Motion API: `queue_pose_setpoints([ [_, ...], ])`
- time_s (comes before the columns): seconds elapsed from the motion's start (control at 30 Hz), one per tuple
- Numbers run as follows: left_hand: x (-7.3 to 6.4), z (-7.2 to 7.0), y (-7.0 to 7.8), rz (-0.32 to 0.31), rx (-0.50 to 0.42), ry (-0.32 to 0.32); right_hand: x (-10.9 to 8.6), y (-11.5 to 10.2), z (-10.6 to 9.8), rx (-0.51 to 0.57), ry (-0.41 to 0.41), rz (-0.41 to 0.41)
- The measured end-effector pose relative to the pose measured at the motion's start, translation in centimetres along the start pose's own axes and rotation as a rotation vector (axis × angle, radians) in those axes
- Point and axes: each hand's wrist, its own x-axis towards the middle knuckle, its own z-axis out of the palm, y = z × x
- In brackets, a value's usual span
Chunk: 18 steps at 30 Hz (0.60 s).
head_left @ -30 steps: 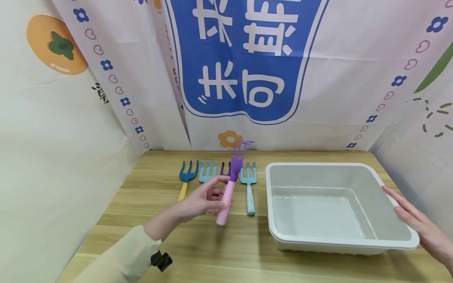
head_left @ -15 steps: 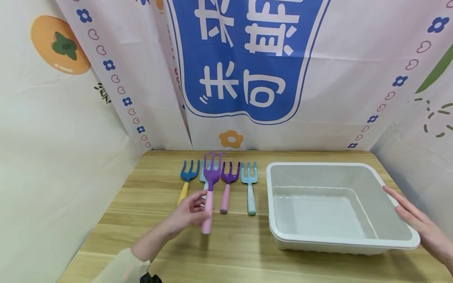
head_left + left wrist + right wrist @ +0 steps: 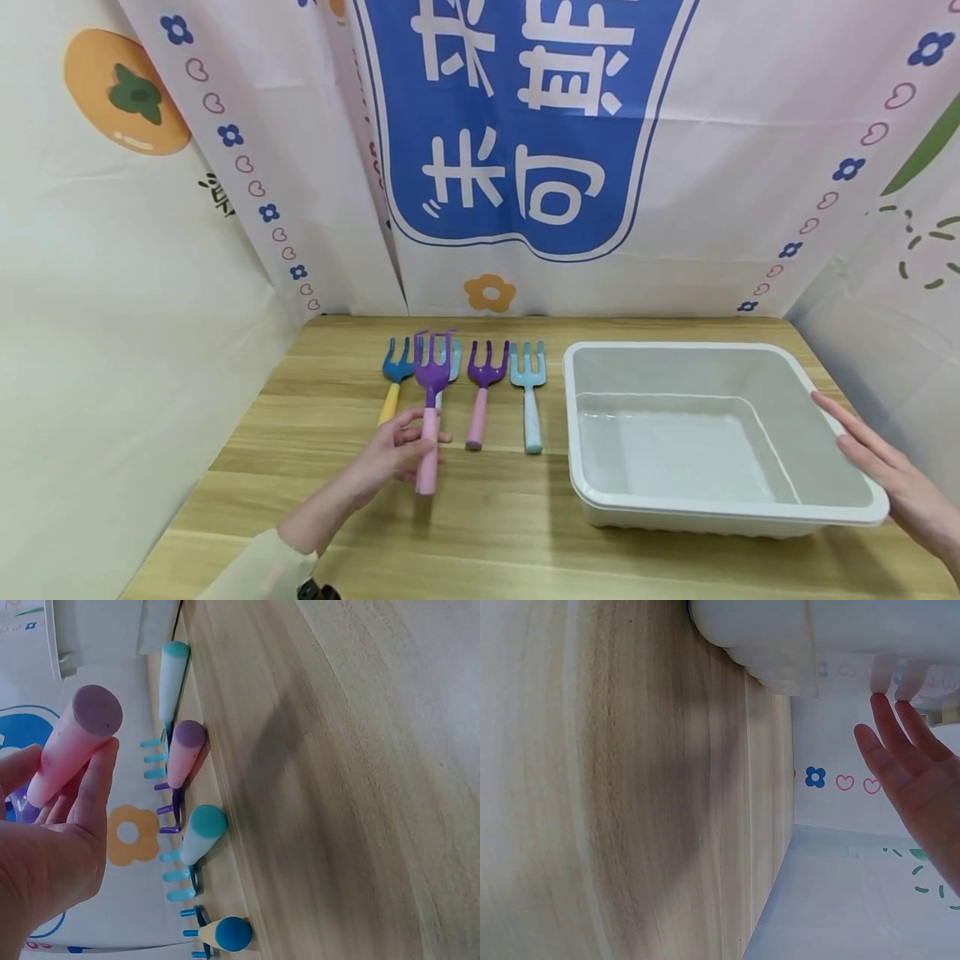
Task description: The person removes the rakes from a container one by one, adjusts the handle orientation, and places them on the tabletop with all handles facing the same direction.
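My left hand (image 3: 390, 454) grips the pink handle of a small purple hand rake (image 3: 432, 375), holding it up over the table with its bent tines pointing away. In the left wrist view, the pink handle (image 3: 71, 742) sits between thumb and fingers, its butt end facing the camera. Beyond it lie a blue rake with a yellow handle (image 3: 390, 404), a light blue one (image 3: 454, 364) partly hidden by the held rake, a purple one with a pink handle (image 3: 477, 417), and another light blue one (image 3: 532, 417). My right hand (image 3: 892, 475) rests straight fingers on the basin's right side.
A pale grey rectangular plastic basin (image 3: 720, 510) stands on the right of the wooden table (image 3: 495, 533), with nothing inside. Printed white cloth (image 3: 720, 208) hangs behind the table and along both sides.
My left hand has moved left with the purple rake and turned the rake's flat side toward me. This uncovers the purple rake on the table. My right hand and the basin stay put.
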Motion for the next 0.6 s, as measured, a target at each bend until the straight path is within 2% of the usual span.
queue_pose_setpoints([
  [0.27, -0.2, -0.4, -0.3, 0.01, -0.012, 0.128, 0.0, 0.0, 0.0, -0.013, 0.006, 0.01],
  [0.6, -0.6, -0.6, -1.1, -0.053, -0.152, 0.171, 0.0, 0.0, 0.0, 0.028, -0.011, 0.005],
])
